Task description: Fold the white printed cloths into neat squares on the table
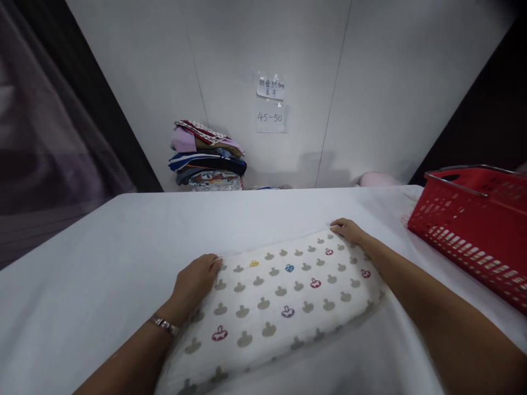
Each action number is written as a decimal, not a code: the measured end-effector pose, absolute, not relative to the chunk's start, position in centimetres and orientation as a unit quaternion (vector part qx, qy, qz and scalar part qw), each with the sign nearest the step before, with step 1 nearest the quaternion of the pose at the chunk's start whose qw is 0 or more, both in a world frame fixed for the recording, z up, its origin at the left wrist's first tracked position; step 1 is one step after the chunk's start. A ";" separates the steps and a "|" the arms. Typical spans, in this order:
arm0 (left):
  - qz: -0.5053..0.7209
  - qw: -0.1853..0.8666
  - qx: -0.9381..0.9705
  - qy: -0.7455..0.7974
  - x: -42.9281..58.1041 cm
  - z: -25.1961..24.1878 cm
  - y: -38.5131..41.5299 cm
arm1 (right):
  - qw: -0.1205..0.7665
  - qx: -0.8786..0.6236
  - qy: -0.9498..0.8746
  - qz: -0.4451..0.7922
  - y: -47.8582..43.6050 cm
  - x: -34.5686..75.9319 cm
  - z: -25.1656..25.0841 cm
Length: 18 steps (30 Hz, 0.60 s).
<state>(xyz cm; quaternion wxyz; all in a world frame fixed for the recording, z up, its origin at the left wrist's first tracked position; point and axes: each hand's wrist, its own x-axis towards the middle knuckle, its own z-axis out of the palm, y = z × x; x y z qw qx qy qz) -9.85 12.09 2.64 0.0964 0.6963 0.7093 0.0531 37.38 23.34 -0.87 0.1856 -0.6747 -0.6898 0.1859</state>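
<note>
A white cloth [275,299] printed with grey and a few coloured mushroom shapes is stretched between my hands over the table. My left hand [197,280], with a metal band on its wrist, grips the cloth's far left corner. At the far right corner, my right hand [348,229] pinches the edge with its fingers closed. The near part of the cloth hangs down and is slightly blurred. What type of cloth item it is cannot be made out.
The white-covered table [123,241] runs to a grey wall. Folded clothes [208,159] are stacked behind its far edge at left. A red plastic basket [473,219] with a metal handle stands at right. Paper signs [270,115] hang on the wall; a dark curtain [49,126] is at left.
</note>
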 end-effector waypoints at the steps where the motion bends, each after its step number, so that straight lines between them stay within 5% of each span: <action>1: 0.058 0.089 0.695 0.711 -9.9 2.5 12.0 | 0.186 -0.682 -0.684 0.183 23.2 37.4 -1.1; 8: 0.060 0.007 0.729 0.682 -10.4 1.7 12.0 | 0.156 -0.733 -0.642 0.163 23.6 36.8 -0.9; 18: 0.053 0.062 0.721 0.688 -11.7 1.4 13.2 | 0.148 -0.755 -0.611 0.185 23.8 36.7 0.0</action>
